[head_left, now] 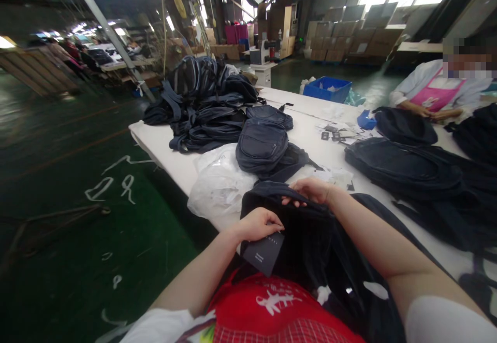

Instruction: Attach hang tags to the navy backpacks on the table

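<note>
Left hand (261,225): fingers closing on a printed dark tag (263,254). Right hand (308,193): fingers curling around the edge of a dark backpack (295,229).

- Small print on the dark tag (262,254), too small to read, its upper edge partly under the left hand (261,225)
- Part of the right hand (310,193), hidden by the rim of the dark backpack (287,190), whose inside is too dark to make out
- Person (438,86) at far right, head blurred
- Dark bags (479,130) at right, cut off by the edge
</note>
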The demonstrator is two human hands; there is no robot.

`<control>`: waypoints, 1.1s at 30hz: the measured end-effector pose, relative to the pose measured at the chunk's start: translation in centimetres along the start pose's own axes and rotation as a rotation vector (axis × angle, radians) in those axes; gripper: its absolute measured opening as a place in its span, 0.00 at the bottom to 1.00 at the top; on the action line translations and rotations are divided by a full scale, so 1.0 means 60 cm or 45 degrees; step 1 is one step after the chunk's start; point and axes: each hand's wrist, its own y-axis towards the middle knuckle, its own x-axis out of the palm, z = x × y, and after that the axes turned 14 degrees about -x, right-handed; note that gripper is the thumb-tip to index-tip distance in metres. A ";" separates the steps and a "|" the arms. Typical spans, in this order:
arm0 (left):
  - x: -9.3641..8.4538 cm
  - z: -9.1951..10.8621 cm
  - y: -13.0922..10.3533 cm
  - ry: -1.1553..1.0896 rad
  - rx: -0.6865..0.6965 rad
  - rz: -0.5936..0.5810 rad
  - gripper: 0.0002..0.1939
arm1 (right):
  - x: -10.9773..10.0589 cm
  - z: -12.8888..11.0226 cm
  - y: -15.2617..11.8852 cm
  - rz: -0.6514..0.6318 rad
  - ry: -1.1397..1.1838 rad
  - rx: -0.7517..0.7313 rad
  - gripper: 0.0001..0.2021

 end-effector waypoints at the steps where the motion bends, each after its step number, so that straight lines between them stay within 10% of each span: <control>1: 0.004 -0.002 0.002 -0.025 -0.001 0.025 0.14 | 0.001 0.004 0.001 -0.028 -0.007 -0.003 0.17; 9: 0.011 -0.007 0.015 -0.458 -0.053 0.085 0.17 | 0.025 0.005 -0.010 -0.271 -0.291 0.086 0.17; 15: 0.036 -0.027 0.039 -0.621 -0.337 0.415 0.18 | 0.050 0.016 0.011 -0.290 -0.453 -0.096 0.20; 33: 0.031 -0.053 0.051 -0.552 -0.150 0.655 0.16 | 0.045 0.111 0.047 0.498 -0.254 -0.191 0.13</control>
